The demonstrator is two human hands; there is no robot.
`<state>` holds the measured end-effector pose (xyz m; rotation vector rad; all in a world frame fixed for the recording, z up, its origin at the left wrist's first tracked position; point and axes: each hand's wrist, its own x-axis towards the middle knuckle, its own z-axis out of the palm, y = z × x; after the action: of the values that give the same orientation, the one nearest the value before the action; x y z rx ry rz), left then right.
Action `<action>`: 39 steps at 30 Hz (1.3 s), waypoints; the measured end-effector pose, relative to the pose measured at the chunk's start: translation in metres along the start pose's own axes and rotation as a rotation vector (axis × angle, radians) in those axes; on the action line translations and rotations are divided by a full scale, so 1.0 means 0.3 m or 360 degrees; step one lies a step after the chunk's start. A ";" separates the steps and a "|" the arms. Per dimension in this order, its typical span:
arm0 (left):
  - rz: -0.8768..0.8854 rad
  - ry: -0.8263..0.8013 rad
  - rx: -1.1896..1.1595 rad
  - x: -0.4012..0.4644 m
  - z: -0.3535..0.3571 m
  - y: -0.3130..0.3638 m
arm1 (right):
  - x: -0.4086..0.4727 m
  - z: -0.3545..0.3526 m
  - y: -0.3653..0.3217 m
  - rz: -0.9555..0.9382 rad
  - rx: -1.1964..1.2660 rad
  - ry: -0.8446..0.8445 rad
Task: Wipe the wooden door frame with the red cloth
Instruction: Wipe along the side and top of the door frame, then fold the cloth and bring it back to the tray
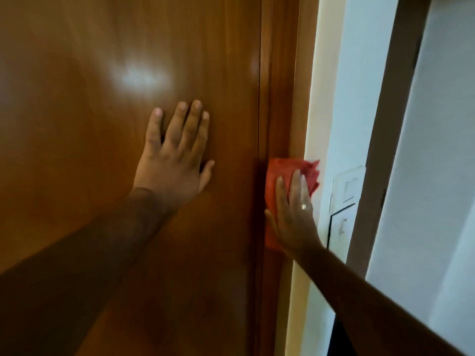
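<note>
- Pressing the red cloth (279,173) flat against the wooden door frame (280,98) is my right hand (295,219), fingers stretched out and close together, palm down on the fabric rather than gripping it.
- I see the cloth lying on the frame's face, roughly at mid-height of the view, its top edge showing above my fingertips and a crumpled corner sticking out to the right, over the frame's pale outer edge.
- I can make out a ring (303,206) on one finger of that hand.
- I have my left hand (174,160) spread wide open on the door (102,124), palm flat against the glossy brown wood, holding nothing; the thumb points toward the frame.
- I note that the two hands are apart, with the narrow dark seam between door and frame running vertically between them.
- I see a soft patch of reflected light on the door above my left hand.
- I see a white wall (359,73) to the right of the frame, carrying a white switch plate (348,186) near the cloth's loose corner and a second plate (341,224) just below it.
- I see both forearms reaching in from the bottom of the view, bare of sleeves.
</note>
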<state>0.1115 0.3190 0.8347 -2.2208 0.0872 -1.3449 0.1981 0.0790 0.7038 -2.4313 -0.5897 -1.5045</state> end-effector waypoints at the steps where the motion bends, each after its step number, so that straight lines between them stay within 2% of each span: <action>1: 0.0000 -0.0001 0.0003 0.002 0.002 0.002 | -0.085 0.037 0.000 0.0016 -0.0054 -0.0078; 5: 0.0017 0.0010 -0.0031 0.002 0.003 -0.002 | -0.431 0.143 -0.037 0.0142 -0.0049 -0.0550; 8: 0.0013 -0.0005 -0.0067 0.007 -0.001 0.000 | -0.560 0.135 -0.063 0.0178 -0.0010 -0.0845; 13: 0.0005 0.0020 -0.0092 0.008 0.000 -0.001 | -0.539 0.051 -0.046 0.0063 -0.0010 -0.0808; 17: -0.0057 0.0031 -0.0176 -0.027 0.031 0.048 | -0.440 -0.037 -0.022 0.0083 0.0011 -0.0748; 20: 0.0284 -0.0094 -0.0389 -0.172 0.084 0.215 | -0.351 -0.059 -0.021 0.0152 -0.0010 -0.0718; 21: 0.0418 -0.0195 -0.0489 -0.240 0.102 0.290 | -0.332 -0.063 -0.021 0.0164 -0.0034 -0.0741; 23: 0.0561 -0.0614 -0.0790 -0.380 0.141 0.442 | -0.315 -0.077 -0.018 0.0155 -0.0069 -0.0791; 25: 0.0387 -0.0933 -0.1113 -0.492 0.185 0.571 | -0.315 -0.093 -0.009 0.0163 -0.0080 -0.0829; 28: -0.0064 -0.1200 -0.1517 -0.602 0.263 0.729 | -0.349 -0.114 0.024 0.0294 -0.0041 -0.0871; 31: -0.0183 -0.1367 -0.2062 -0.701 0.298 0.859 | -0.439 -0.147 0.070 0.0517 0.0045 -0.0979; 33: -0.0307 -0.1573 -0.2580 -0.768 0.283 0.924 | -0.542 -0.185 0.123 0.0740 0.0078 -0.1096; 35: -0.0549 -0.1867 -0.2988 -0.830 0.269 0.987 | -0.675 -0.239 0.197 0.0995 0.0127 -0.1188; 37: -0.0830 -0.2196 -0.3202 -0.905 0.272 1.074 | -0.844 -0.306 0.278 0.1319 0.0326 -0.1273; 39: -0.1139 -0.2444 -0.3271 -0.989 0.267 1.163 | -1.041 -0.372 0.329 0.1797 0.0690 -0.1246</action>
<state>0.1050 0.1494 0.4019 -4.2167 0.0987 1.8327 0.0291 -0.1212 0.4776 -2.2034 0.3368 0.0224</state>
